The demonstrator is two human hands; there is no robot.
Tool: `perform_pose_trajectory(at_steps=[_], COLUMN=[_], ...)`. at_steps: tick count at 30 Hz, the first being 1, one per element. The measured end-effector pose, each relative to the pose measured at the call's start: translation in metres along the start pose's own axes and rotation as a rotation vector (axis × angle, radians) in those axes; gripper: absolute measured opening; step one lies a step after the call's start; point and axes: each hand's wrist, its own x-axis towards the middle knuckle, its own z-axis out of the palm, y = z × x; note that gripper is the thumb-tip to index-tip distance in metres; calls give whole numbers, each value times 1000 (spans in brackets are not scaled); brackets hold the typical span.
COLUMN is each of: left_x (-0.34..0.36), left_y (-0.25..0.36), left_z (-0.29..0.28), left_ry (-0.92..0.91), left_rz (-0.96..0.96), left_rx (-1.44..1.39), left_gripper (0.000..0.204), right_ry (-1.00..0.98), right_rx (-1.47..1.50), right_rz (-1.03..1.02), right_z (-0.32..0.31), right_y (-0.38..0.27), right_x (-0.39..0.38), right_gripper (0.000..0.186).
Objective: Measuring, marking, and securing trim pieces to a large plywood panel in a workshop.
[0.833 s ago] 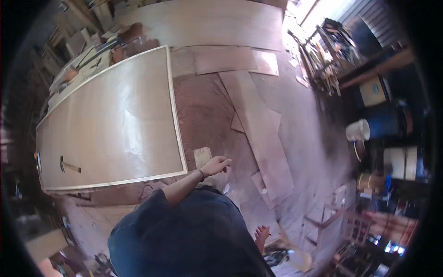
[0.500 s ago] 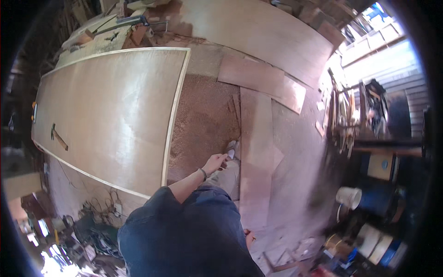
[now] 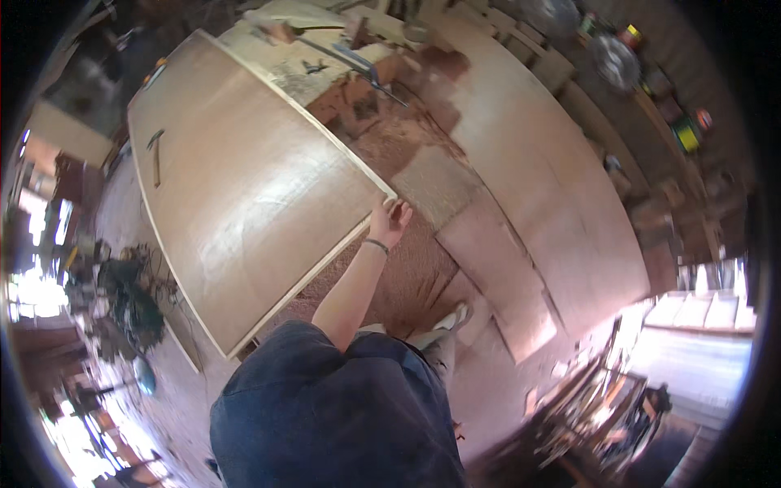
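Note:
A large plywood panel (image 3: 244,195) with pale wooden strips along its edges lies to my left, its top face shiny. My left hand (image 3: 392,221) is at its near right corner, fingers bent about the corner strip; anything inside the palm is hidden. A dark band circles that wrist. Far over on the panel lies a hammer (image 3: 156,157) with a wooden handle, away from both hands. Of my right hand (image 3: 458,432) only a sliver shows beside my dark shirt, low in the head view, and its fingers are hidden.
Sawdust (image 3: 415,268) covers the floor by my foot (image 3: 449,321). Loose plywood pieces (image 3: 496,268) and a big sheet (image 3: 545,179) lie to the right. A pale bench (image 3: 305,61) with tools stands beyond the panel. Scrap wood (image 3: 586,415) is heaped at lower right.
My body and view have turned left. My left hand has gone from in front of my body out to the panel's corner. The hammer lies on the panel in both frames.

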Motion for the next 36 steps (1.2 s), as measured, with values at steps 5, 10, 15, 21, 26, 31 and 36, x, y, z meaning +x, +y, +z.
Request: perform_pose_trajectory(at_steps=[5,10,15,21,26,31,36], left_x=[62,83,82,58,58,84,106], left_y=[33,58,35,5,18,-2,53], left_z=[45,36,72,26,61,45,82], left_ry=[154,370,395,385,855,1043,1670], left_rz=[121,284,296,271,490,628,674], left_rx=[-135,-352,-584,-729,-695,-751,-761], left_gripper=[58,59,59,69,50,39,38], right_ry=[-178,-345,-558,-517,-865,-1554,-1977], right_rx=[-254,-513,-763,-969,-1160,-1281,-1320], right_rz=[-11,-192,-509,-568,-721,-841,-894], right_z=[94,231,414,657,808,937,1067], right_y=[-194,-410,-598,-717,-678,-604,-552], right_x=[97,163,237,131,76,-115,-229], right_gripper=[52,52,37,33,39,34,35])
